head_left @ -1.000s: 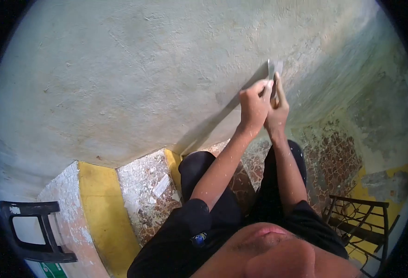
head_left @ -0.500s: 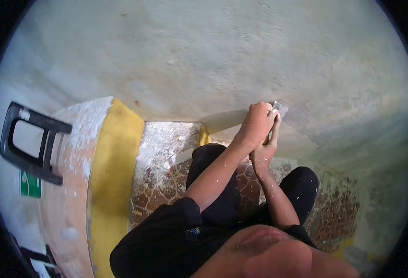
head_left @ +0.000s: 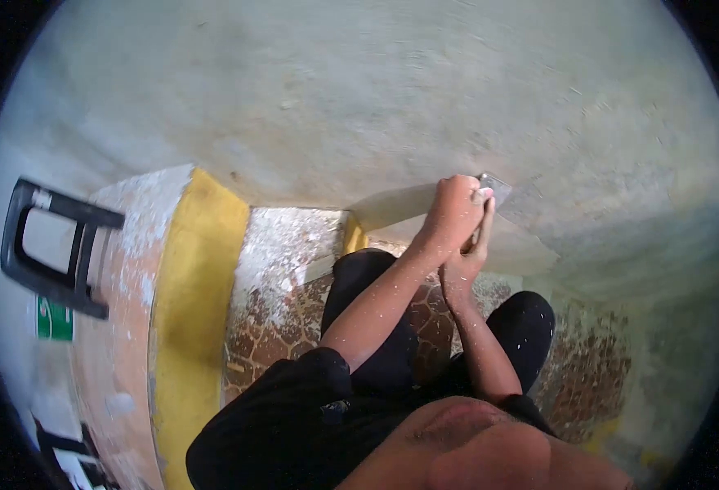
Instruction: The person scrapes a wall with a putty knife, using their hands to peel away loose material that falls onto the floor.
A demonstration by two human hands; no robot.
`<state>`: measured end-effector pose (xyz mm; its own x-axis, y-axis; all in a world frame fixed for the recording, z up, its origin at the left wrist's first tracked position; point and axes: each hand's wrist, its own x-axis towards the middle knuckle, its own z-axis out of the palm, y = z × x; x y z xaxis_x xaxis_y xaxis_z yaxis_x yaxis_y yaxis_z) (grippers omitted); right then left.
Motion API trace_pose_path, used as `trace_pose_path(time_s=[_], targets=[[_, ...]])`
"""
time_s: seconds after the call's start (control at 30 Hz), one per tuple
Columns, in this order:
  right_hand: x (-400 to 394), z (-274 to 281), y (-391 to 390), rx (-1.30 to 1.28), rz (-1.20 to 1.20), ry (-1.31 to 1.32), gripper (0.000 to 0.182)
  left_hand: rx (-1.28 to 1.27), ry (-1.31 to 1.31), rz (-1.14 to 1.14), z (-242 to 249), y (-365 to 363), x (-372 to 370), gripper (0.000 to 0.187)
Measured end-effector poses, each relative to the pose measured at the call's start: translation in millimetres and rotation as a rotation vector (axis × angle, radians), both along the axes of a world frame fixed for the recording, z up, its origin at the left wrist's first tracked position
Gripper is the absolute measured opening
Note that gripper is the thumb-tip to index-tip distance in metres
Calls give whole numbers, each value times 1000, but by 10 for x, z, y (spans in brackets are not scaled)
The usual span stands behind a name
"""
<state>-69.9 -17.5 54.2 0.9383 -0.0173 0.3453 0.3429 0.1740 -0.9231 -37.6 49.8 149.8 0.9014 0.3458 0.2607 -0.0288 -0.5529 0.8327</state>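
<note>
A scraper with a flat metal blade (head_left: 497, 187) is pressed to the pale, patchy wall (head_left: 359, 98). My left hand (head_left: 454, 206) is closed over the tool's upper part, close behind the blade. Just below it, my right hand (head_left: 467, 263) wraps the lower part, its fingers stretched up along the tool. Most of the handle is hidden by my hands. White flakes speckle both forearms.
A yellow-painted ledge (head_left: 192, 294) runs along the left, with a black plastic frame (head_left: 49, 282) and a green sign (head_left: 54, 318) beyond it. Flakes cover much of the brown patterned floor (head_left: 274, 327) around my knees.
Both hands and the scraper have shifted very slightly up along the wall, still gripping together. The whole view has moved a little.
</note>
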Motion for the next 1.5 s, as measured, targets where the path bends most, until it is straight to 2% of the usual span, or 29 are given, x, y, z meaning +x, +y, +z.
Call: trace_pose_path(time_s=[0.07, 0.13, 0.2, 0.33, 0.57, 0.8, 0.9, 0.97, 1.0, 1.07, 1.2, 1.23, 1.3, 1.43, 1.5], targets=[[17, -20, -69, 9, 31, 70, 83, 12, -9, -72, -108, -56, 72, 32], [51, -2, -124, 12, -23, 45, 83, 17, 28, -31, -148, -96, 98, 34], [73, -10, -177, -52, 39, 123, 82, 26, 16, -62, -153, -114, 97, 36], [116, -66, -184, -169, -40, 34, 81, 14, 26, -66, -126, -114, 85, 38], [61, -96, -216, -136, -27, 151, 83, -14, 86, -93, -287, -93, 105, 32], [95, -7, -320, -202, -104, 37, 81, -42, 49, -72, -347, -117, 172, 23], [88, 96, -415, -270, -52, 157, 79, -124, 15, -69, -354, -146, 198, 24], [67, 236, -424, -215, 34, 318, 77, -107, 27, -61, -354, -153, 199, 24], [67, 218, -399, -219, 32, 317, 77, -85, 31, -48, -354, -155, 210, 24], [78, 151, -342, -208, -98, 95, 76, -108, -7, -41, -357, -186, 217, 24], [70, 179, -324, -179, -106, 67, 76, -105, -71, 6, -275, -266, 195, 23], [55, 219, -348, -138, -70, 130, 75, -110, -71, 4, -235, -287, 181, 23], [23, 246, -382, -107, -40, 195, 74, -163, -110, 12, -189, -339, 154, 33], [14, 205, -334, -141, -74, 134, 75, -188, -140, 13, -231, -340, 152, 33], [31, 174, -299, -115, -72, 113, 77, -134, -65, 17, -217, -305, 156, 26]])
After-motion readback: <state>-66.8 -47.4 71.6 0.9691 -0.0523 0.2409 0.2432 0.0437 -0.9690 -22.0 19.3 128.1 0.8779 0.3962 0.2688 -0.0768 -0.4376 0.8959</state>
